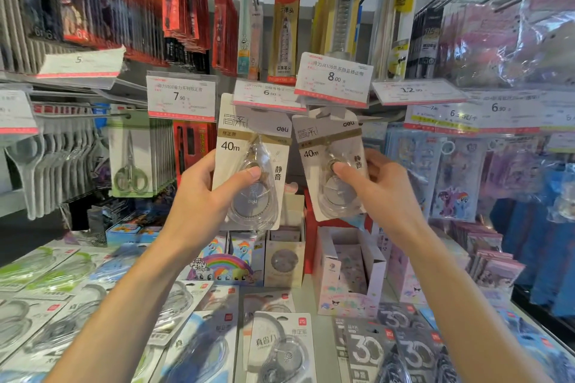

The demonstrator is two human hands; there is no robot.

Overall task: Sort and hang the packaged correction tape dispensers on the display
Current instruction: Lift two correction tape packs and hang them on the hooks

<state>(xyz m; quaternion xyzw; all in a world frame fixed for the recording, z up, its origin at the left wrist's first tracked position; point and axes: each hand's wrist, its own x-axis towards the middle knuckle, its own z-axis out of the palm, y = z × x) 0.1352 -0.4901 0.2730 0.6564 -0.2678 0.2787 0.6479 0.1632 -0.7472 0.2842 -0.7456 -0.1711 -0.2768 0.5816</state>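
Note:
My left hand [207, 193] grips a white 40m correction tape pack [249, 134], thumb on its clear blister. Its top reaches up under the 6.00 price tag [267, 96]. My right hand [378, 186] pinches a second, matching 40m pack [323, 146], tilted slightly left, with its top just below the 8.00 price tag [334, 79]. Whether either pack sits on a hook is hidden by the tags. Several more correction tape packs [280, 345] lie flat on the shelf below my arms.
Hooks with hanging pens and refills [286, 9] fill the wall above. Scissors packs [130, 162] hang at the left, cartoon stationery packs [451, 177] at the right. Small boxes [348, 270] stand at the shelf's back. Dark 30m packs [389, 348] lie at the lower right.

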